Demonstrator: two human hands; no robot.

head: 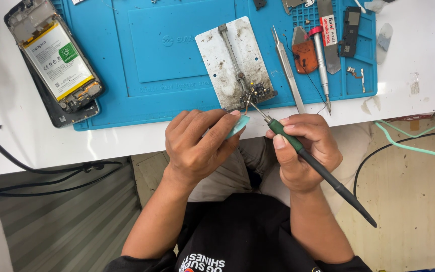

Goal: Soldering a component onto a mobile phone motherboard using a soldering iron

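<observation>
1. The fingers (284, 132) of the right hand (303, 151) are closing around the green grip of a soldering iron (298, 146), pen-style, with its dark handle running down and to the right past the wrist.
2. The iron's tip is touching a small board (259, 91), which is sitting clamped at the lower edge of a scorched metal holder (227, 60).
3. The left hand (197, 146) is curling shut on a pale teal object (238, 126); only one corner is showing past the fingertips, so its kind is hard to tell.
4. A thin wire seems to be rising from that hand toward the board, but it is too fine to make out clearly.
5. The holder is lying on a blue mat (167, 95), whose top edge is cut off by the frame.
6. Just right of the holder, tweezers (288, 70) are lying on the mat, with a screwdriver (320, 60) and an orange-brown pick (305, 53) beside them.
7. At the far left, an opened phone (56, 65) with its battery showing is resting half on the mat, half on the white table (26, 141); its upper corner is cut off.
8. Black cables (36, 174) are hanging below the table edge at left, and pale green ones (414, 146) are trailing at right.
9. The parts along the mat's top edge are cropped and unclear.
</observation>
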